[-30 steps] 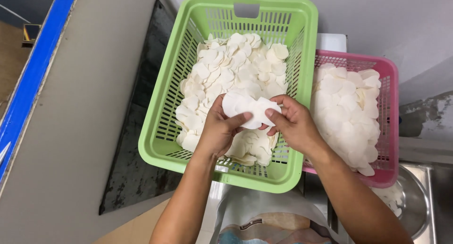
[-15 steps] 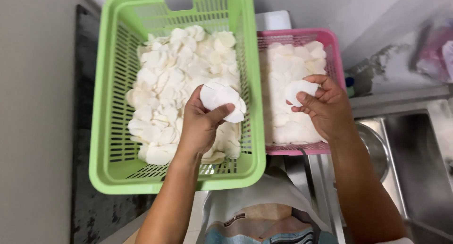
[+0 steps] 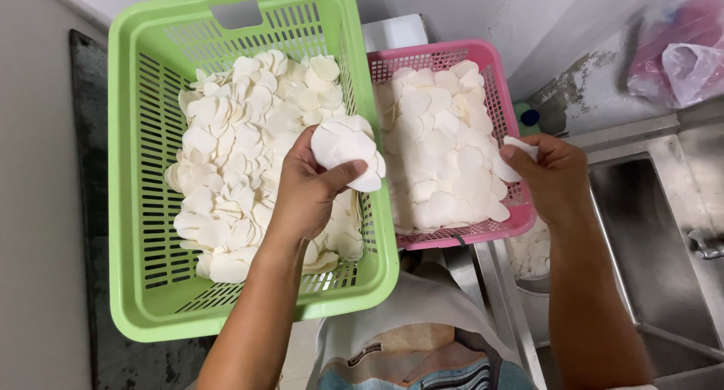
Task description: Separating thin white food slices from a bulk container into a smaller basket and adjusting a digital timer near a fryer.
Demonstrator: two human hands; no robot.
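A: Where is the stack of white discs (image 3: 348, 152)?

B: In the left hand (image 3: 308, 188), held above the right-hand side of the green basket (image 3: 136, 209). The fingers curl behind it and the thumb presses across the front, so the hand is closed around a fanned handful.

A: And the other hand?

B: The right hand (image 3: 553, 177) pinches a single white disc (image 3: 520, 145) between thumb and fingertips. It sits at the outer rim of the pink basket (image 3: 494, 81), toward the steel sink (image 3: 664, 231).

A: So which way do the two lie from each other?

B: The stack lies to the left of the single disc, well apart, with the pink basket's heaped discs between them. The left hand is nearer the green basket; the right is nearer the pink one and the sink.
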